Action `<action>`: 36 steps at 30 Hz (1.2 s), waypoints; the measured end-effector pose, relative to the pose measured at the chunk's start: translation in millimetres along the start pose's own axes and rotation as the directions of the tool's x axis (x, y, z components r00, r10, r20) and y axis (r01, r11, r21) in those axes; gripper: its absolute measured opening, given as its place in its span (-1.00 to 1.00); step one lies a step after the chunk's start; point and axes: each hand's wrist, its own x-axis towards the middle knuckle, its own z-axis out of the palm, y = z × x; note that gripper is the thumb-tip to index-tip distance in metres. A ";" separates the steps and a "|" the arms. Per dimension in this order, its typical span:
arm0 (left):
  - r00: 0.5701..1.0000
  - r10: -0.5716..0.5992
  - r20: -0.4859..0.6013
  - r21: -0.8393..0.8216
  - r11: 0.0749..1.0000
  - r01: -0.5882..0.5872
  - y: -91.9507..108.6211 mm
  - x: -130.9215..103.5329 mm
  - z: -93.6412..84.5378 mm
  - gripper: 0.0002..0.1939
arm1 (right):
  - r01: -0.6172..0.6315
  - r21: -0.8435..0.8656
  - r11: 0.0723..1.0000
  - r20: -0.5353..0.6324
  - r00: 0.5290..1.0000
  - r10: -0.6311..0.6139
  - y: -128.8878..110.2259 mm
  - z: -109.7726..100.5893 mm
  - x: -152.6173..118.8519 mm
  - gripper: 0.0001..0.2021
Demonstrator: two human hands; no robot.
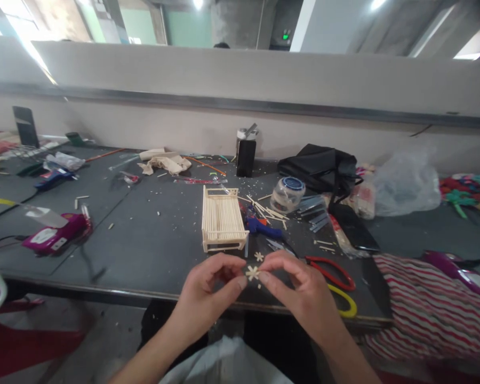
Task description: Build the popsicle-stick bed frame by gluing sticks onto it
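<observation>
A small star-shaped flower of pale wooden pieces (pixel 252 273) is held between my two hands, low over the front of the table. My right hand (pixel 298 280) pinches its right side between thumb and forefinger. The thumb and forefinger of my left hand (pixel 212 282) are bent in at its left side, the thumb tip against a petal. A second wooden flower (pixel 258 256) lies just beyond the fingertips. Behind my left hand stands a small bed-like frame of wooden sticks (pixel 224 218). A blue glue gun (pixel 264 228) lies at the frame's right.
Red-handled pliers (pixel 332 271) and yellow-handled scissors (pixel 346 304) lie by my right hand. Loose sticks (pixel 268 208), a clear jar (pixel 288 194) and a black bag (pixel 320 165) are further back. A purple glue gun (pixel 58 233) sits left; striped cloth (pixel 432 304) hangs at right.
</observation>
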 end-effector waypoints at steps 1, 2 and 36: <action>0.998 0.013 -0.066 0.039 0.999 -0.011 -5.5 -2.1 -3.9 -0.83 | -0.018 0.005 1.000 -0.021 1.000 0.018 3.5 -0.2 -1.1 -0.94; 0.991 0.023 -0.133 0.069 0.998 -0.014 -11.2 -3.0 -8.7 -0.84 | -0.034 0.007 0.999 -0.048 0.998 0.034 7.1 -0.2 -1.5 -0.93; 0.960 0.279 -0.025 0.153 0.950 -0.272 -43.0 67.1 -61.7 -0.82 | -0.115 0.061 0.991 -0.397 0.908 0.130 19.0 98.7 45.0 -0.84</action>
